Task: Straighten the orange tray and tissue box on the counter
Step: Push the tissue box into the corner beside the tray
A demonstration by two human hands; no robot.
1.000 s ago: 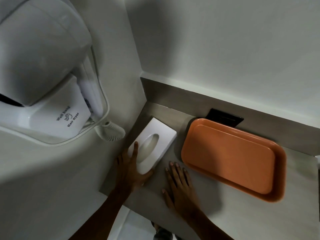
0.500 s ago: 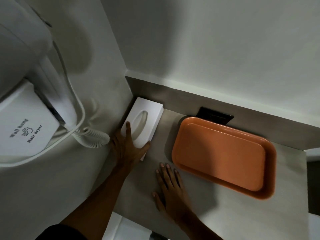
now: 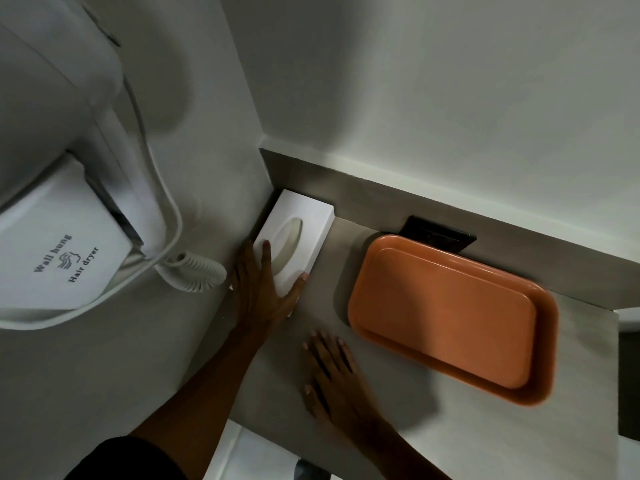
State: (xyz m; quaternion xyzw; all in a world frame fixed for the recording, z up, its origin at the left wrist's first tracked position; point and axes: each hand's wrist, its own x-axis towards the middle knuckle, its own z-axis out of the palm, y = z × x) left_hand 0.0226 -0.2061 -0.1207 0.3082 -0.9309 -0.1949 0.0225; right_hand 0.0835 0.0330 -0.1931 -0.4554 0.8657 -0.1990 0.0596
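The white tissue box (image 3: pixel 304 223) with an oval slot sits in the back left corner of the grey counter (image 3: pixel 433 427), its long side against the left wall. My left hand (image 3: pixel 265 292) grips its near end, thumb on the right side and fingers on the top. The empty orange tray (image 3: pixel 450 317) lies to the right, slightly skewed to the back wall. My right hand (image 3: pixel 332 372) rests flat on the counter just left of the tray's near corner, fingers spread, holding nothing.
A white wall-hung hair dryer (image 3: pixel 59 258) with a coiled cord (image 3: pixel 194 271) hangs on the left wall close to the tissue box. A black socket plate (image 3: pixel 436 237) sits on the backsplash behind the tray. The counter ends at the right (image 3: pixel 616 375).
My left hand has pushed the tissue box back into the corner and turned it parallel to the left wall. My right hand has stayed flat on the counter; the tray has not moved.
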